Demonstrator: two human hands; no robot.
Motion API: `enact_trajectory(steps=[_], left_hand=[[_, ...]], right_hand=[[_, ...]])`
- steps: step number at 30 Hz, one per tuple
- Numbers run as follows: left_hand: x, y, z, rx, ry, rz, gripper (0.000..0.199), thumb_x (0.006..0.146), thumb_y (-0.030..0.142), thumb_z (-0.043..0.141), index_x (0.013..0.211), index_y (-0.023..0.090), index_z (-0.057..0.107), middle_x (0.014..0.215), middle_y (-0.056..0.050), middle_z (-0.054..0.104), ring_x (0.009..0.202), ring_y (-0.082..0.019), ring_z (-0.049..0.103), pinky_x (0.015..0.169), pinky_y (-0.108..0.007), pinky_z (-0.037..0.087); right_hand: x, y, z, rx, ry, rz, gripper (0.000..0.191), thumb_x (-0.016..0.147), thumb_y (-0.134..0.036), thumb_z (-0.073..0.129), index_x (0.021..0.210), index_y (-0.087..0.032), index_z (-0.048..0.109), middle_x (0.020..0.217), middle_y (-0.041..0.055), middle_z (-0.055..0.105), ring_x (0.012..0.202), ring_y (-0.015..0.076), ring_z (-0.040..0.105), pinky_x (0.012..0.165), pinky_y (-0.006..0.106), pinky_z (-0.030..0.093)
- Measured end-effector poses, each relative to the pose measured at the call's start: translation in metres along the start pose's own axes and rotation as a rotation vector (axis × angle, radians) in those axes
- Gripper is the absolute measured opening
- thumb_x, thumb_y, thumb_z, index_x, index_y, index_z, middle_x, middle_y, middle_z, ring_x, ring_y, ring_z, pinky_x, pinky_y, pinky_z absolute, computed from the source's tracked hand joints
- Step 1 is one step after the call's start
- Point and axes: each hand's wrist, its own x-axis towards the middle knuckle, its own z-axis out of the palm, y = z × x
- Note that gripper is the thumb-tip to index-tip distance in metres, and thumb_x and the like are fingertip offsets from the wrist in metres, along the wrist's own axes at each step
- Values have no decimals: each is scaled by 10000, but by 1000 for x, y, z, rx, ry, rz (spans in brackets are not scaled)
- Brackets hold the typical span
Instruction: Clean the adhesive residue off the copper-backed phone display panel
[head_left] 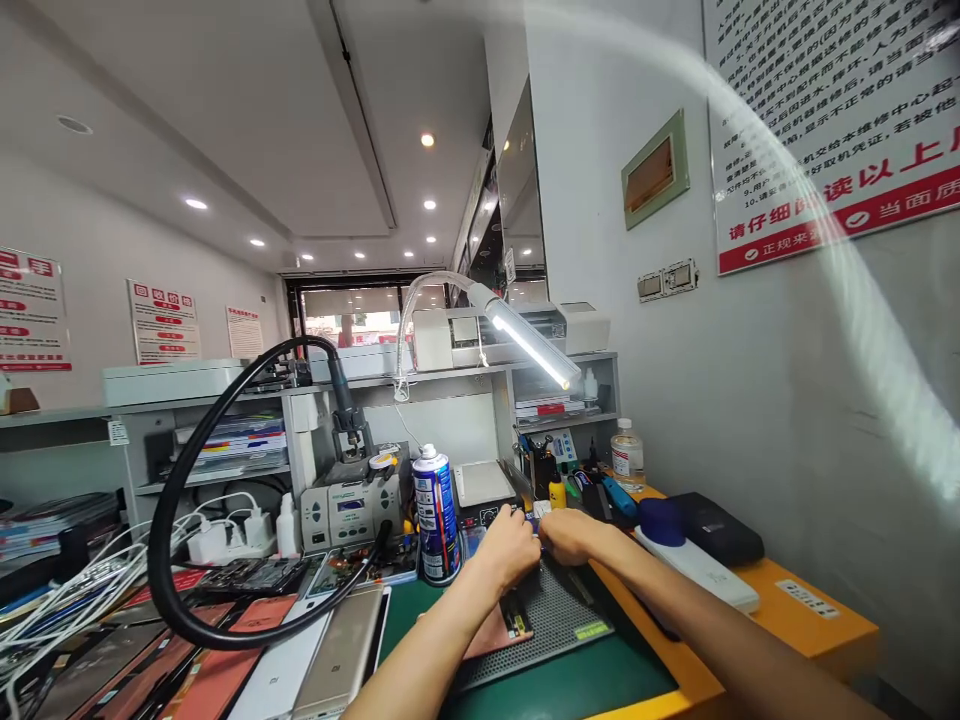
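My left hand [511,548] is closed at the far edge of a grey perforated mat [559,615], knuckles upward. Close beside it, on the right, my right hand [568,534] is closed too, with its fingers turned away from me. Whatever the fingers grip is hidden behind them. A small white item [541,508] shows just beyond the gap between the hands. Under my left forearm, a pink phone back panel [491,638] lies partly covered on the perforated mat. Beneath everything is a green work mat [570,690].
A blue spray can [435,515] stands left of my hands, before a grey soldering station [351,508] with a black hose [169,520]. Phones [341,650] and cables crowd the left. A white box-like device [701,565] and black case [716,528] lie right. A lamp [532,340] hangs above.
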Motion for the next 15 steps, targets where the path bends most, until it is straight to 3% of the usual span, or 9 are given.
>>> enact_trajectory(steps=[7,11,15], left_hand=[[1,3,-5,-105,-109,-101,345,979,355,631,1269,171,591,1270,-95,615,1072,-240,644,898,-453,562],[-18,-11,-17,-225,-151,-203,350,978,356,632,1271,170,590,1279,-97,611,1086,-245,639,909,-460,556],[-59,-29,-37,-402,-248,-307,340,987,364,618,1268,174,589,1253,-92,621,1052,-233,649,887,-443,566]], right_hand=[[18,-3,-5,-93,-22,30,302,977,-314,654,1246,-178,628,1246,85,658,1037,240,679,870,439,580],[10,6,-2,-58,144,47,271,984,-315,643,1221,-182,643,1240,83,664,1033,233,679,876,435,577],[3,11,1,24,407,86,262,991,-316,631,1213,-179,644,1229,82,669,1035,233,676,887,444,571]])
